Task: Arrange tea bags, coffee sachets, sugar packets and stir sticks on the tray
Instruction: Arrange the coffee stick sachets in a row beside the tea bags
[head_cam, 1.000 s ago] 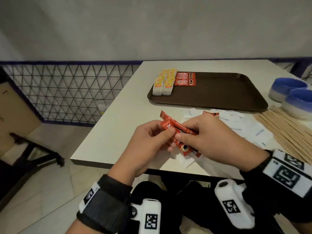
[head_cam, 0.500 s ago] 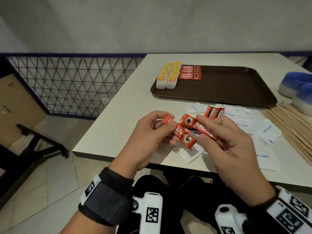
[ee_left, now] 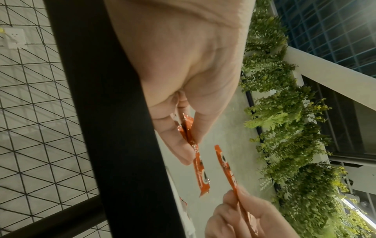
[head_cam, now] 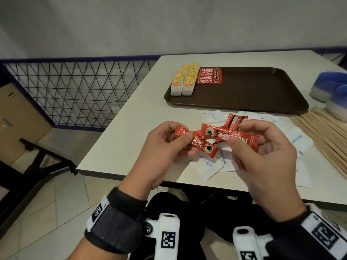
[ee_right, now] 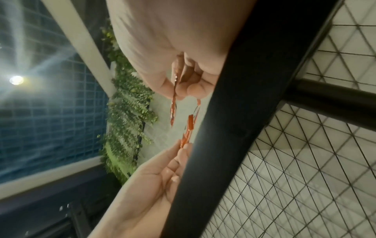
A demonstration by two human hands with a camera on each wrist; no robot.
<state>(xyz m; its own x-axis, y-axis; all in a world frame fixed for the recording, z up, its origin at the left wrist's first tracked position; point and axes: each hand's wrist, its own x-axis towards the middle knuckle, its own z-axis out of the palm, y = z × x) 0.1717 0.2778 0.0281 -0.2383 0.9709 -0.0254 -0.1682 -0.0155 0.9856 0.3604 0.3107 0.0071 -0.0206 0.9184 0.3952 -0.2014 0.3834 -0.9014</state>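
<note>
Black wristbands, white coded tags, white wrist cameras.

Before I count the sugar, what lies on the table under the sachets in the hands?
Under the held coffee sachets, white sugar packets lie overlapping on the table. Both hands' grip and the sachets cover part of the pile, so an exact count is hidden.

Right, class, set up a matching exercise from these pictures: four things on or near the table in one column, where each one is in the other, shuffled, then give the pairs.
Things:
1. tea bags
2. stir sticks
3. sugar packets
4. blue bowls

Places:
A. loose on the table under the hands
B. in rows at the tray's left end
C. stacked beyond the tray's right end
D. piled on the table, right of the hands

Pairs: 1-B, 2-D, 3-A, 4-C
</note>
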